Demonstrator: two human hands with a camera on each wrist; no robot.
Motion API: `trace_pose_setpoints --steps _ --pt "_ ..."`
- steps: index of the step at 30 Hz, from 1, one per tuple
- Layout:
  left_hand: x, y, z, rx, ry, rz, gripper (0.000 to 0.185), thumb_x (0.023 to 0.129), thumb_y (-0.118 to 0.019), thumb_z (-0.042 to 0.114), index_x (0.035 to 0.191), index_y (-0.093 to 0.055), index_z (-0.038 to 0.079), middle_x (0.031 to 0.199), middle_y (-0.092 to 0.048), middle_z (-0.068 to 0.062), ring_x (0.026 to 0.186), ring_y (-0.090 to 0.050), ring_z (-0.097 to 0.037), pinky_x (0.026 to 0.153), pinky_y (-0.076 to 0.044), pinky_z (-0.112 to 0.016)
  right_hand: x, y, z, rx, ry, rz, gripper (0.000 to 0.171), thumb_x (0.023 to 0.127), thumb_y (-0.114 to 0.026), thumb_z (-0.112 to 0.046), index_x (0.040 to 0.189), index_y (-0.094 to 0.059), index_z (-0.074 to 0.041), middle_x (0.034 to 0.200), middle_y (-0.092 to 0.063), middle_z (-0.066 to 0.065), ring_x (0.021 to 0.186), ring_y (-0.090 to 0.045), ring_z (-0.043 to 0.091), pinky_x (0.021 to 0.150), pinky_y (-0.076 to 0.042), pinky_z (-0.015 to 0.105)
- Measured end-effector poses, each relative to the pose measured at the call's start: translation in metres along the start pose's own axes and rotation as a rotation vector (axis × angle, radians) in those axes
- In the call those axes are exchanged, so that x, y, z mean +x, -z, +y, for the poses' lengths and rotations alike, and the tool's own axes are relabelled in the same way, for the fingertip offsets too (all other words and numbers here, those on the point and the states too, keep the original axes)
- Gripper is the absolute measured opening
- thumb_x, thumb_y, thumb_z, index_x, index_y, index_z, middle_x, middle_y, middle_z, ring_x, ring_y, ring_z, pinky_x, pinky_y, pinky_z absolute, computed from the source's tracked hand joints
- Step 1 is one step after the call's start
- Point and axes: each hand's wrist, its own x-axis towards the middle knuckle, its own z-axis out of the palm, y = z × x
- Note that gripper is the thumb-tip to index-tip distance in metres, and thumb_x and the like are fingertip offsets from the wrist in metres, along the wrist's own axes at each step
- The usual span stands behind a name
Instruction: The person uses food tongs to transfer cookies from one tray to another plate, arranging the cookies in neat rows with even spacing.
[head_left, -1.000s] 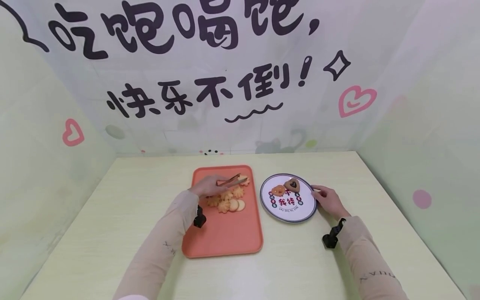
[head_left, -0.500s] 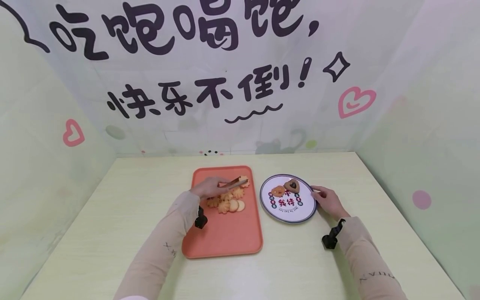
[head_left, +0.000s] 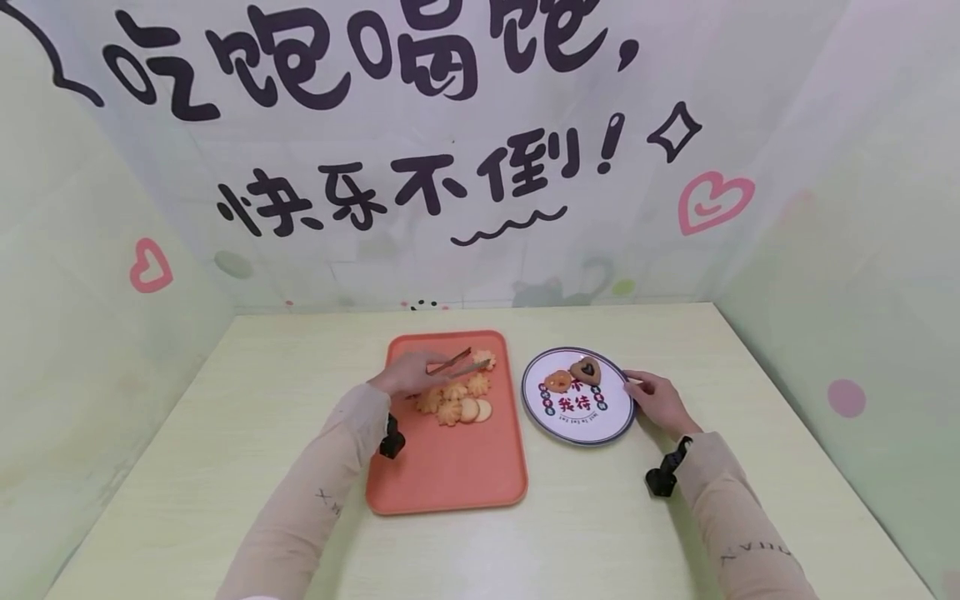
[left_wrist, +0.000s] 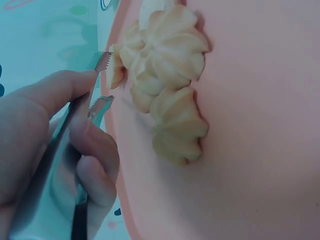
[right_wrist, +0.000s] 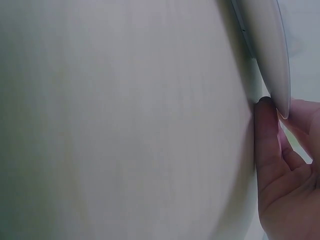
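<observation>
My left hand grips metal tongs over the orange-red tray. The serrated tips stand apart with nothing between them, just left of a flower-shaped cookie in the tray's far right corner. More flower-shaped cookies lie clustered below the tongs, beside two plain round ones. My right hand pinches the right rim of a white plate, thumb above and fingers underneath in the right wrist view. On that plate lie a brown heart-shaped cookie and an orange-brown cookie.
Tray and plate stand side by side on a pale wooden table, a narrow gap between them. A printed back wall and side walls enclose the table. Each wrist wears a black camera.
Half a second ago the tong tips closed in at the far-corner cookie. Now they have spread and drawn back slightly left, with the cookie still on the tray. The right hand stays on the plate.
</observation>
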Motion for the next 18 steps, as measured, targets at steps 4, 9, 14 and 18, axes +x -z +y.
trace_pose_setpoints --steps 4,9,14,18 --pt "-0.0004 -0.0041 0.0044 -0.051 0.063 -0.039 0.046 0.088 -0.056 0.027 0.131 -0.045 0.016 0.082 -0.064 -0.011 0.033 -0.027 -0.011 0.036 -0.03 -0.027 -0.0006 0.0002 -0.0005 0.004 -0.003 0.002 0.042 0.093 -0.048 -0.019 0.129 -0.043 0.003 0.095 -0.056 0.019 0.075 -0.05 0.018 0.062 -0.043 0.025" --pt "0.0012 -0.0053 0.0076 -0.057 0.054 -0.055 0.041 0.09 -0.053 0.025 0.13 -0.047 0.02 0.062 -0.055 -0.009 0.036 -0.03 -0.011 0.037 -0.031 -0.027 -0.0001 -0.0017 0.0009 0.004 0.0 0.003 0.041 0.092 -0.048 -0.018 0.128 -0.044 0.002 0.095 -0.056 0.019 0.076 -0.05 0.019 0.063 -0.043 0.024" --pt "0.002 -0.0032 0.0041 -0.012 0.005 -0.02 0.039 0.09 -0.053 0.023 0.129 -0.049 0.021 0.066 -0.057 -0.016 0.036 -0.032 -0.011 0.037 -0.032 -0.026 0.0 -0.0017 0.0013 -0.001 0.001 0.003 0.042 0.092 -0.048 -0.018 0.129 -0.044 0.002 0.095 -0.056 0.019 0.076 -0.05 0.019 0.062 -0.043 0.024" --pt "0.002 -0.0002 0.0003 0.023 -0.013 -0.001 0.039 0.09 -0.053 0.021 0.128 -0.049 0.021 0.061 -0.056 -0.018 0.035 -0.03 -0.011 0.036 -0.031 -0.025 0.0004 -0.001 0.0015 -0.012 0.003 0.003 0.042 0.093 -0.047 -0.018 0.129 -0.042 0.003 0.096 -0.056 0.02 0.076 -0.05 0.02 0.062 -0.043 0.024"
